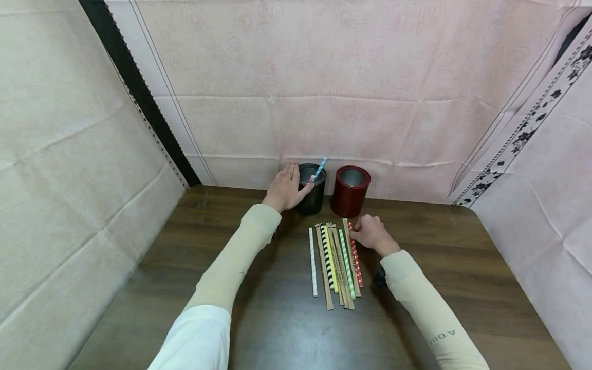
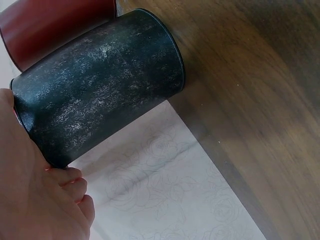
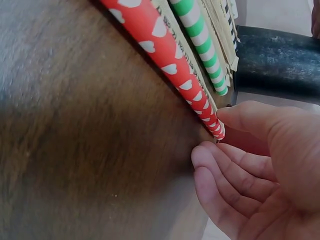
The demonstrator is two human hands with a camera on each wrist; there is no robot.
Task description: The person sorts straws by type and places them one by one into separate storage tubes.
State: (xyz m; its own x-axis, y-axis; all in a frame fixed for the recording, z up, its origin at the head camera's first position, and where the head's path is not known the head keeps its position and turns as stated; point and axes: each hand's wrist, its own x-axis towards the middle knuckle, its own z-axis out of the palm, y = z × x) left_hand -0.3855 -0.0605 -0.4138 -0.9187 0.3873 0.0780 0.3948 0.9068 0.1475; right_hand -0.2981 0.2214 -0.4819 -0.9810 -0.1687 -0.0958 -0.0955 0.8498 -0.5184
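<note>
My left hand [image 1: 284,188] holds the black cup [image 1: 312,200] by its upper rim, thumb across the near side and fingers at the far left. A blue-and-white paper straw [image 1: 321,167] leans out of that cup, and a red-and-white tip shows beside it. My right hand [image 1: 371,234] pinches the far end of a red paper straw with white hearts [image 3: 172,62], which lies at the right edge of a row. Beside it in the row are a green-striped straw [image 3: 201,42], a yellow straw [image 1: 330,257], a black-striped straw [image 1: 326,254] and several brown paper strips [image 1: 324,277].
A dark red cup [image 1: 350,195] stands right of the black one, near the cloth backdrop [image 1: 351,123]. One white straw [image 1: 313,262] lies apart at the left of the row. Everything rests on a dark wooden table [image 1: 208,257] with cloth walls at both sides.
</note>
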